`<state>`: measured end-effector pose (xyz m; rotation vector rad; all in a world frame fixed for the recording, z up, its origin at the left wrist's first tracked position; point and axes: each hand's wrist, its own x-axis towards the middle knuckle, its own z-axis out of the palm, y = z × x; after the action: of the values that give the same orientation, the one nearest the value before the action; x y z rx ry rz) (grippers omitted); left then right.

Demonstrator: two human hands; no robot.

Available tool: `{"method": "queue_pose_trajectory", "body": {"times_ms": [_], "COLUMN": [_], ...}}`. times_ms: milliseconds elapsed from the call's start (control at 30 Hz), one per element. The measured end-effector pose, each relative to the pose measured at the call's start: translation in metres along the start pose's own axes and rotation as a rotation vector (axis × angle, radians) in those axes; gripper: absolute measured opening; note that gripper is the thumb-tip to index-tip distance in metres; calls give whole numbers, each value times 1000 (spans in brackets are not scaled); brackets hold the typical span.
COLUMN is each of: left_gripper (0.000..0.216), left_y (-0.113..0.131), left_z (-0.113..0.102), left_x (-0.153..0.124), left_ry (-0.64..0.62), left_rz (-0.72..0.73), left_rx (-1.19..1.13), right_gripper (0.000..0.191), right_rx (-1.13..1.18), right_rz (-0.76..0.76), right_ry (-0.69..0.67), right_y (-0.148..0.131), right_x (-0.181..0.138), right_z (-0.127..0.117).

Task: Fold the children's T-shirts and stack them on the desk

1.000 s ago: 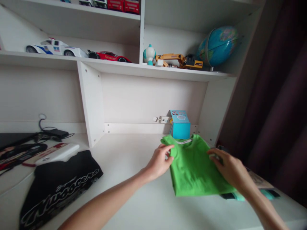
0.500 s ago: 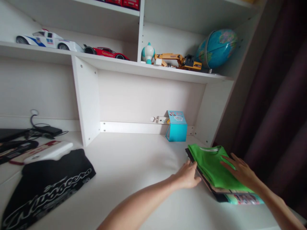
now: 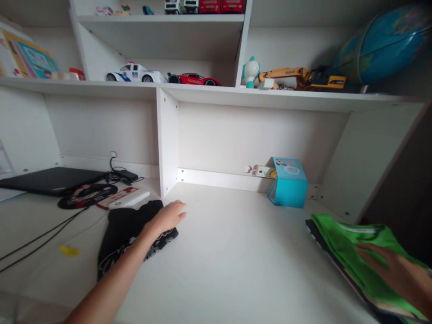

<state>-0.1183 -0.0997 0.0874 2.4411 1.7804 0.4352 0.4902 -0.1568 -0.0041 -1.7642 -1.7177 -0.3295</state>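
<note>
My left hand (image 3: 167, 218) reaches out to the left and rests on the right end of a crumpled black T-shirt with white lettering (image 3: 124, 234); its fingers are stretched forward, holding nothing. My right hand (image 3: 393, 270) lies flat, fingers spread, on a folded green T-shirt (image 3: 347, 243) that tops a stack of folded clothes at the desk's right edge. A dark garment shows under the green one.
A turquoise box (image 3: 288, 182) stands at the back of the white desk (image 3: 236, 252). A closed laptop (image 3: 47, 179), cables and a white device (image 3: 128, 198) lie at left. Toy cars (image 3: 135, 74), a yellow excavator (image 3: 303, 78) and a globe (image 3: 388, 42) sit on the shelf above.
My left hand left the green shirt's stack and swung left onto the black T-shirt. The view turned left. My right hand stays on the green shirt.
</note>
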Motion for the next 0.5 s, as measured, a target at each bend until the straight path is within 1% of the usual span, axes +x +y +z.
{"method": "queue_pose_trajectory", "body": {"times_ms": [33, 67, 100, 133, 200, 300, 400, 467, 500], "left_gripper": [29, 30, 31, 32, 32, 31, 31, 29, 29], "left_y": [-24, -45, -63, -77, -95, -105, -105, -96, -87], "left_z": [-3, -4, -5, -4, 1, 10, 13, 9, 4], "left_x": [-2, -4, -7, -9, -13, -14, -6, 0, 2], "left_ry": [8, -12, -30, -51, -68, -18, 15, 7, 18], "left_rz": [-141, -256, -340, -410, -494, -566, -590, -543, -477], "left_rx": [81, 138, 176, 201, 223, 208, 118, 64, 8], "right_gripper": [32, 30, 29, 29, 31, 30, 27, 26, 25], "right_rx": [-8, -1, 25, 58, 141, 234, 308, 358, 384], "right_rz": [58, 77, 47, 21, -68, -211, -342, -402, -419], "right_ry": [-20, -49, -83, -78, -121, -238, -356, -413, -432], "right_y": [-25, -52, -79, -107, -158, -223, -275, -303, -315], "right_x": [3, 7, 11, 16, 25, 35, 35, 33, 32], "right_z": [-2, -3, -3, 0, 9, 31, 48, 54, 55]}}
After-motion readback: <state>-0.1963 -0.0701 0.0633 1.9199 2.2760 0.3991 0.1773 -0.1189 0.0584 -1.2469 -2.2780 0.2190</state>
